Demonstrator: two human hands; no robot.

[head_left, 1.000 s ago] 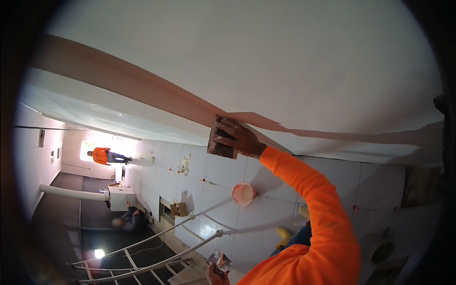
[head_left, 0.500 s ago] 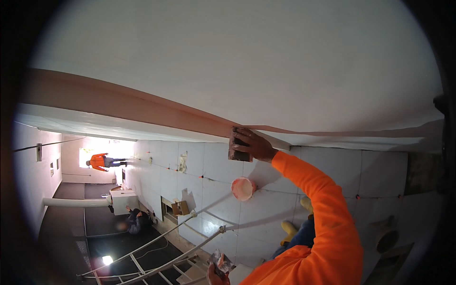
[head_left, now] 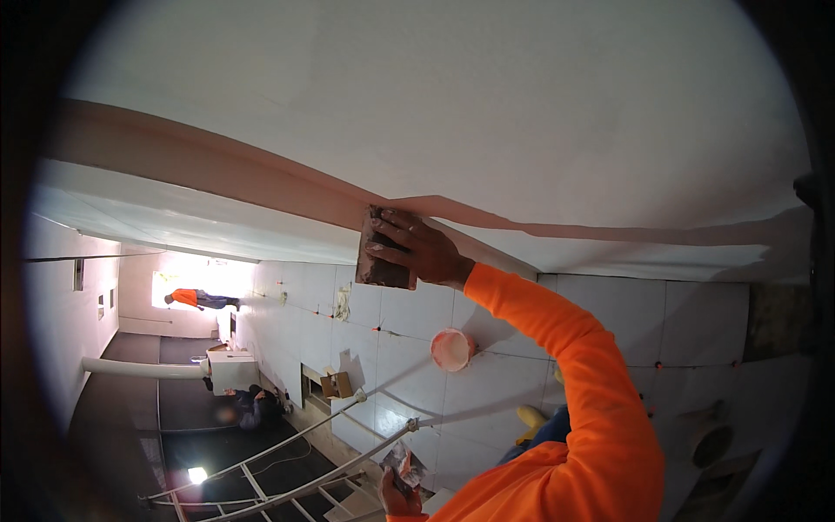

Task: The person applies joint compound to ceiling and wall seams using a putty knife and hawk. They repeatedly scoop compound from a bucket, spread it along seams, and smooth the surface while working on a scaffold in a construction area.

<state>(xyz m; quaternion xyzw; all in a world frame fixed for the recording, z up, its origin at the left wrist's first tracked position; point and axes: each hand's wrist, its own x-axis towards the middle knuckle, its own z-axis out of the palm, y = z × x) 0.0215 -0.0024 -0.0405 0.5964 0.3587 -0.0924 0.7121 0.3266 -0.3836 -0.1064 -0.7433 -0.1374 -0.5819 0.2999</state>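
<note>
My right hand (head_left: 422,252) is stretched up with its fingers spread over a dark, rectangular, plaster-smeared blade (head_left: 383,270). It presses this tool against the edge of a pale wall band (head_left: 235,183), beside a broad white surface (head_left: 487,104). At the lower edge my left hand (head_left: 398,498) is closed around a grey metal plate (head_left: 403,465) with whitish and pinkish paste on it. The plate's handle is hidden by the fingers. A pink bucket (head_left: 452,350) of pale mix stands on the tiled floor below my right arm.
A white ladder (head_left: 287,470) lies across the lower left view. Left of the bucket are a cardboard box (head_left: 336,384) and a floor opening (head_left: 313,387). One person in orange (head_left: 196,298) is far off; another in dark clothes (head_left: 252,407) is nearer. A lamp (head_left: 197,476) glows.
My right hand has slid the blade left and slightly up along the wall edge. My left hand has risen a little with the plate.
</note>
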